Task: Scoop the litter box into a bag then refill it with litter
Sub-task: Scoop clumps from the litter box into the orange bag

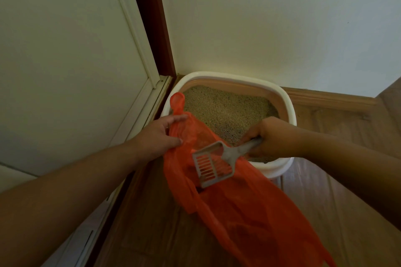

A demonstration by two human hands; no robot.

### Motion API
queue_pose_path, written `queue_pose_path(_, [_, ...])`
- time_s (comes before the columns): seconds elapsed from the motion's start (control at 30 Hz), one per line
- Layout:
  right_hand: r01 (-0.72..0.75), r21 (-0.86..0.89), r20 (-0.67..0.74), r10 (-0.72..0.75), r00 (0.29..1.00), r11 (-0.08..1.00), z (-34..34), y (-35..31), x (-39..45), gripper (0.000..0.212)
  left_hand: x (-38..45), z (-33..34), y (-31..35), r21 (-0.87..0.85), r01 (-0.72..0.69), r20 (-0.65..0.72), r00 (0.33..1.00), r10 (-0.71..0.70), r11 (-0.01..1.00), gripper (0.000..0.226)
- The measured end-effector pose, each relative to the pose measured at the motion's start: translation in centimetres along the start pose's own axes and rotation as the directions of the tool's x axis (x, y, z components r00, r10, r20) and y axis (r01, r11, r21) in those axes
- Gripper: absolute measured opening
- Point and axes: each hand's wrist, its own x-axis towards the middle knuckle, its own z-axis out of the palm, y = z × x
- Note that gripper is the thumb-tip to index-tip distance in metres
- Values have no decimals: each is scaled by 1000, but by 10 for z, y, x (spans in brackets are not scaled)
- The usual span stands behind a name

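Against the near rim of the litter box [288, 104], which sits in the corner where the wall [260, 17] meets the door frame [152, 17], I have the orange bag [238, 201] draped down onto the wooden floor [347, 180]. My left hand [160, 134] pinches the bag's edge just left of the box, fingers and thumb curled round the plastic to hold the mouth open. My right hand [271, 136] is wrapped around the handle of the grey scoop [213, 162], over the box's near edge, with the slotted head pushed down into the bag's opening.

I judge this to be the emptying of a scoopful (whether anything is left in the scoop I cannot tell; a dark patch shows just below its tip, inside the bag). To do it well I should tip the head steeply so clumps slide off deep inside the bag, not onto its lip, and keep my left hand lifting the edge high so the mouth does not sag shut. The litter [225, 110] in the box looks darker toward the near side, so I reckon more scooping remains there before any refill.
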Motion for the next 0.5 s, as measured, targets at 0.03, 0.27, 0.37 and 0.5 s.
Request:
queue_pose_path(0.03, [2,-40,-9,-2,1000,999,-2,2,0,18,0,-1,-1,22,3,6,1000,-3,1000,71])
queue_pose_path(0.27, [-60,63,-46,63,997,996,-17,6,-5,28,1,-1,-3,62,27,-2,1000,-27,998,74])
queue_pose_path(0.37, [-31,66,-45,34,998,997,-19,7,-5,30,3,-1,-3,64,28,-2,1000,-28,998,74])
queue_pose_path(0.5, [-16,66,-72,21,997,998,-20,9,-4,31,5,0,-2,42,32,-1,1000,-32,999,74])
